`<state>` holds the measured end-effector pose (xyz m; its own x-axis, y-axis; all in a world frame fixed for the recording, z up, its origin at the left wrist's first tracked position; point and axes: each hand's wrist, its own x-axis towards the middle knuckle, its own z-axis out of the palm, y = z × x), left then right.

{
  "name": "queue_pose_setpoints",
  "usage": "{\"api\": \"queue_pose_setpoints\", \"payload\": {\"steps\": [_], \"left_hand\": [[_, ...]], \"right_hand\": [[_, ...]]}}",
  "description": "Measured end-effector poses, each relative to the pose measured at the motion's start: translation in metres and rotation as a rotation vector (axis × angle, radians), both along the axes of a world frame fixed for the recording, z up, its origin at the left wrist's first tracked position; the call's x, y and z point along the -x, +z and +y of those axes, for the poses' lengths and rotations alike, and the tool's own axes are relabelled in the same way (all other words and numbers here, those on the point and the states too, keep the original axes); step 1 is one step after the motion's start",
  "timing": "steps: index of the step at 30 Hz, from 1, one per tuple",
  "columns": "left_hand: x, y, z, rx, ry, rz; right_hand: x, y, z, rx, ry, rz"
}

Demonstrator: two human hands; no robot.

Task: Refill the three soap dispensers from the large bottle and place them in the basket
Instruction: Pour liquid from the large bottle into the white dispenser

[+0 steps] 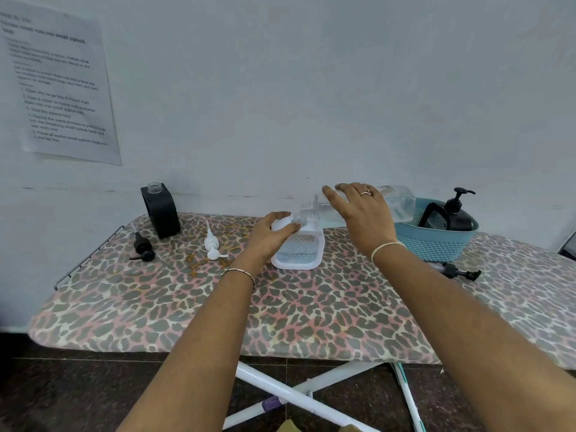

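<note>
Our two forearms reach out over the leopard-print ironing board [218, 307], and by our reckoning we're about at the halfway mark.

Our left hand [272, 236] is wrapped round the shoulder of the white dispenser [304, 255], thumb on one side and fingers on the other, steadying it upright mid-board. Our right hand [363, 213] grips the large bottle [400, 202] from above, fingers curled over its body. It's tipped nearly flat, with its neck right at the white dispenser's open mouth. So this looks like the pour for number two. The clear window on the white one shows liquid partway up. How much is left in the large bottle we can't really tell.

Done, as far as we can see: one black dispenser with its pump on [458, 218] sits in the teal basket [436, 241] at the right.

Left to do:
- screw the white pump [212, 244], lying just left of our hand, back on and basket that one
- fill the open black dispenser [162, 213] by the wall, which looks empty at the neck, and fit the black pump [142, 249] lying in front of it

One more pump [459, 271] lies in front of the basket, probably the large bottle's own.
</note>
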<state>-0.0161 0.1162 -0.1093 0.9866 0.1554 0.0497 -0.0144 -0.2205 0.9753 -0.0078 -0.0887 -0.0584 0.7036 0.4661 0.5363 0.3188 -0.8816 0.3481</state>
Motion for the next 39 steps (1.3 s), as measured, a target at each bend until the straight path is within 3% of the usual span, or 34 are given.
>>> {"api": "queue_pose_setpoints", "payload": {"steps": [39], "left_hand": [[0.0049, 0.0046, -0.0019, 0.04, 0.006, 0.012]], "right_hand": [[0.0004, -0.0001, -0.001, 0.013, -0.012, 0.009]]}}
